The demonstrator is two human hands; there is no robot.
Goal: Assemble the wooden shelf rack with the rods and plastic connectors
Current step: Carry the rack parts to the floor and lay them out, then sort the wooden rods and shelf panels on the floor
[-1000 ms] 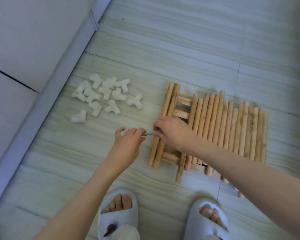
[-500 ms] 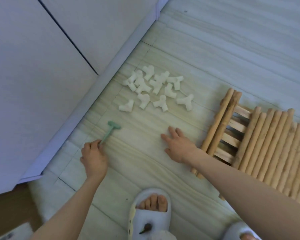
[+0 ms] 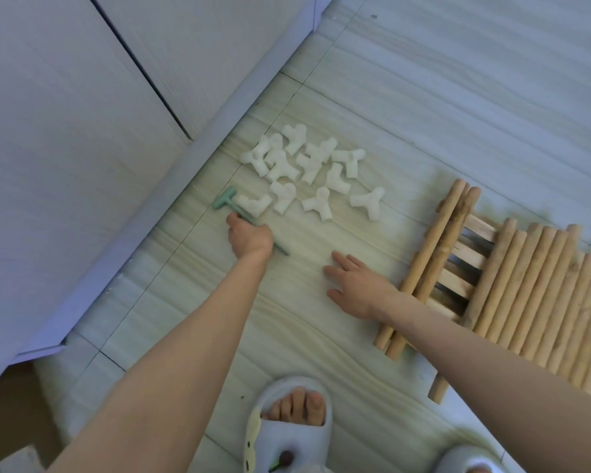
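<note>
Head view: pale striped floor tiles (image 3: 458, 97), white cabinet (image 3: 65, 131) along the floor's left edge. Left hand (image 3: 249, 235) grasps the green T-handle tool (image 3: 226, 203), its head just beside the white plastic connectors (image 3: 307, 172) clustered near the cabinet. Right hand (image 3: 355, 288) released, fingers flat on floor, just left of the wooden rods (image 3: 533, 288) stacked over slatted panels (image 3: 471, 254) at the right edge.

Middle of green T-handled tool (image 3: 225, 203) hidden under left hand (image 3: 249, 235), wooden rods (image 3: 539, 295) cut off at right edge, lower rod ends covered by right forearm (image 3: 492, 363), slats beneath rods largely hidden, right slipper (image 3: 464, 460) cropped at bottom edge
</note>
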